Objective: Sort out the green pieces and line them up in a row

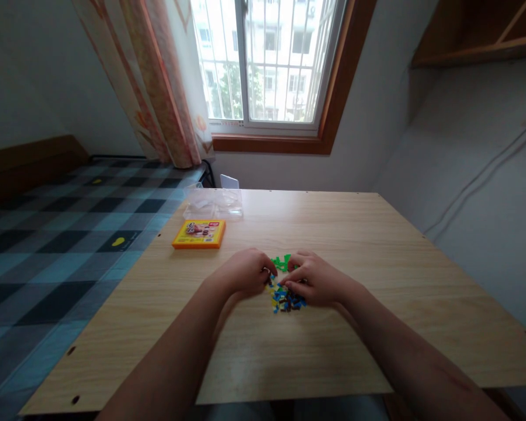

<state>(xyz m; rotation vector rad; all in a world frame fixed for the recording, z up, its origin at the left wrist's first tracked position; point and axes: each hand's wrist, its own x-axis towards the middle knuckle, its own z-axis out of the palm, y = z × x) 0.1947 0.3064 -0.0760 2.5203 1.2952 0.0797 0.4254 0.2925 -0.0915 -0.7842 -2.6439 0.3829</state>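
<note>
Head camera view, looking forward and down across a pale wooden table at the person's two bare hands.

The left hand and the right hand rest on the tabletop near its middle. They are close together, knuckles up, with the fingers curled inward so that the fingertips of one hand nearly meet those of the other.

In the narrow gap between them, and spreading from it toward the camera, lies a small pile of tiny building pieces. The pieces are blue, yellow and black, and they lie scattered flat on the wood. The pile sits just beside the inner edge of the right hand and a little nearer to it than to the left.

On the far side of the gap, just beyond the fingertips, lies a cluster of bright green pieces, touching or almost touching both hands.

The fingers of each hand are bent, but the pieces are too small to tell whether either hand is pinching one.

Further back and to the left on the table, well apart from the hands, lies a flat yellow box with a picture on its lid. Just behind it sits a crumpled clear plastic bag.

Left of the table is a bed with a blue and black checked cover. On the far wall is a barred window, with a patterned curtain hanging at its left side.
</note>
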